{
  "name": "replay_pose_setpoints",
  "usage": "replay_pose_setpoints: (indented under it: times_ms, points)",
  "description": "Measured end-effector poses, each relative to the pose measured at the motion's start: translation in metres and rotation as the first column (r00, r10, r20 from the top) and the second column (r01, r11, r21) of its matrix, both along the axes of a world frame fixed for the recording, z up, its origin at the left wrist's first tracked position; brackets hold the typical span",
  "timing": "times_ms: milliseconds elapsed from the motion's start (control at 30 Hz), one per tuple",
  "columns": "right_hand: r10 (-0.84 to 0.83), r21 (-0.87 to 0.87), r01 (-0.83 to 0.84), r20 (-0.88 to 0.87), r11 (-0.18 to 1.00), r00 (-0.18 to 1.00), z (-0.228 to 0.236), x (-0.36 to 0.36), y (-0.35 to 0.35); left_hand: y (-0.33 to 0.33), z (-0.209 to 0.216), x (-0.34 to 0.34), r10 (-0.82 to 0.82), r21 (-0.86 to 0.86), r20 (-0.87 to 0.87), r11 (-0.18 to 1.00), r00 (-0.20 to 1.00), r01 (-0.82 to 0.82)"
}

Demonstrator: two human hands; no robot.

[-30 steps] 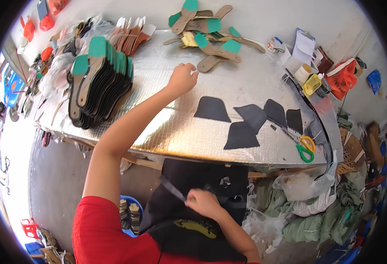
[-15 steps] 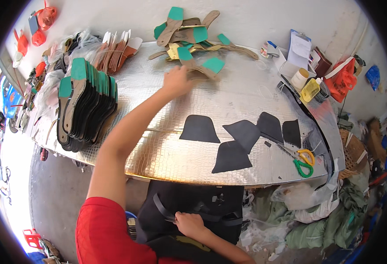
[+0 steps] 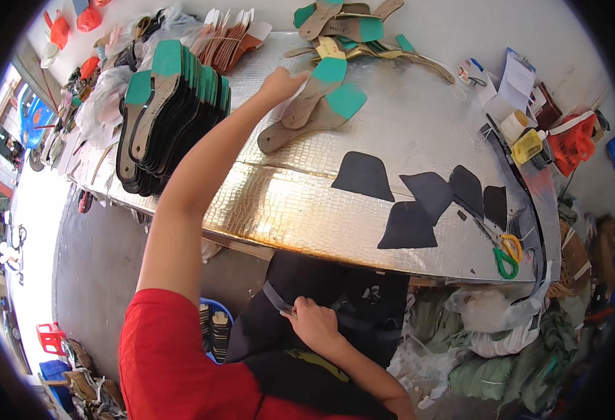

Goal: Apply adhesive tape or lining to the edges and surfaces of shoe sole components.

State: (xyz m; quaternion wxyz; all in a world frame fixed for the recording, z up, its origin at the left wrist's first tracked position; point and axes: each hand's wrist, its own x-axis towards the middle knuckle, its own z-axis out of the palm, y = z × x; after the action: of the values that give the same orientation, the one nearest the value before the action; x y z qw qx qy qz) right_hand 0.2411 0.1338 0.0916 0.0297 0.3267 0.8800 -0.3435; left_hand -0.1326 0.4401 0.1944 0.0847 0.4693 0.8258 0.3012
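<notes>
the silvery table (image 3: 419, 126) filled most of the view, its broad sheet giving everything a flat surface to lie on. below it spread the dark apron (image 3: 251, 343), probably worn to keep scraps off clothing. then the big stack (image 3: 174, 112) at the left, green-ended insoles leaning closely together, presumably lined up so one could be taken without toppling the rest! at the back, a looser heap (image 3: 370, 29) sprawled every which way, as though order there mattered less. and right at the action: two insoles, an upper one (image 3: 306, 101) overlapping a lower one (image 3: 276, 138), green ends pointing away, between stack and heap. the left hand (image 3: 281, 85) was there, curled at the upper insole's edge, though whether it gripped or merely touched, i could not tell. down at the lap, the right hand (image 3: 314, 324) was closed, pinching a dark strip, perhaps kept there to leave the other hand free. on the table, black pieces (image 3: 363, 175) lay spread, some overlapping, seemingly within easy reach. beside them rested scissors (image 3: 506, 263), handles toward the near edge, handy for picking up. smallest of all, that dark strip (image 3: 277, 297), jutting from the right fingers.
</notes>
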Motion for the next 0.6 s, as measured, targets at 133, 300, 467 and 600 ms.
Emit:
replay_pose_setpoints:
  times_ms: [133, 300, 467, 600]
  points:
    - [-0.012, 0.193, 0.021, -0.049, 0.981, 0.999, -0.008, -0.020, -0.006, 0.029, -0.016, 0.016, -0.097, -0.021, -0.164, 0.995, 0.982, 0.095]
    - [-0.086, -0.044, 0.079, -0.177, 0.996, 0.981, -0.010, -0.019, 0.004, 0.029, 0.017, 0.013, -0.060, -0.076, 0.016, 0.995, 0.998, 0.061]
    - [-0.484, -0.637, 0.168, -0.360, 0.752, 0.798, 0.040, 0.001, 0.031, -0.025, 0.071, 0.021, -0.078, 0.018, 0.312, 0.997, 0.947, 0.076]
    - [-0.817, -0.962, 0.041, -0.207, 0.271, 0.538, 0.095, 0.042, 0.055, -0.088, 0.104, 0.040, -0.017, 0.549, -0.159, 0.830, 0.987, 0.103]
